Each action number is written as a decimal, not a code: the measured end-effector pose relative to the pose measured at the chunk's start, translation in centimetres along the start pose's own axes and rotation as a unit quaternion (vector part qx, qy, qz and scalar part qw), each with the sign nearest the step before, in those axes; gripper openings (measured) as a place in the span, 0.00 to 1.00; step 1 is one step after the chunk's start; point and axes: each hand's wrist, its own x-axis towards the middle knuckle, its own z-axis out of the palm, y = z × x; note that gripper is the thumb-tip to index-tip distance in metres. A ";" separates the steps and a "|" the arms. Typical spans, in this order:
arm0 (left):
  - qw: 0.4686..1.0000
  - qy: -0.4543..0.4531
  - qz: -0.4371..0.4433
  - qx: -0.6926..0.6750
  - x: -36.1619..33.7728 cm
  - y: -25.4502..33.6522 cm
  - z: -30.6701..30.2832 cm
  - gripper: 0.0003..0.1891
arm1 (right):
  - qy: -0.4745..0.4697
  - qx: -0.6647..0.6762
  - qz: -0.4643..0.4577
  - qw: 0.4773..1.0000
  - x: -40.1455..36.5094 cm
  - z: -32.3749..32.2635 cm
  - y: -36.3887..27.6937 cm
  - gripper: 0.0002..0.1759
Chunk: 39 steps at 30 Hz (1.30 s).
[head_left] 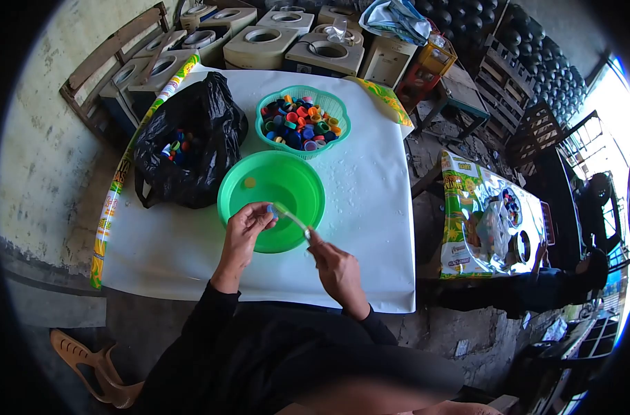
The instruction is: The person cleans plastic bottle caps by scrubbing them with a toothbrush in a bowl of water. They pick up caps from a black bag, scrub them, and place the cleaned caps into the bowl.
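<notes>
My left hand [240,238] pinches a small blue bottle cap [273,212] over the near part of a green basin [228,176]. In my right hand [337,268] is a slim, pale toothbrush [294,218], its greenish head against or very close to the cap. A yellowish cap [250,182] lies inside the basin, which seems to hold water. Behind the basin, a turquoise basket [342,114] is filled with bottle caps [302,124] of several colours. An open black plastic bag [221,114] at the left holds more caps [181,146].
White sheeting [370,207] with water drops covers the table, its printed edge [111,200] rolled at the left. Beige machine housings [259,47] stand behind. To the right, a person [536,283] is at another covered table [460,238]. A tan plastic chair [93,363] is lower left.
</notes>
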 end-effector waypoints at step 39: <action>0.987 -0.127 -0.066 -0.076 4.6 0.9 -4.9 0.12 | 0.046 -0.090 0.084 0.991 1.5 2.0 -2.8 0.31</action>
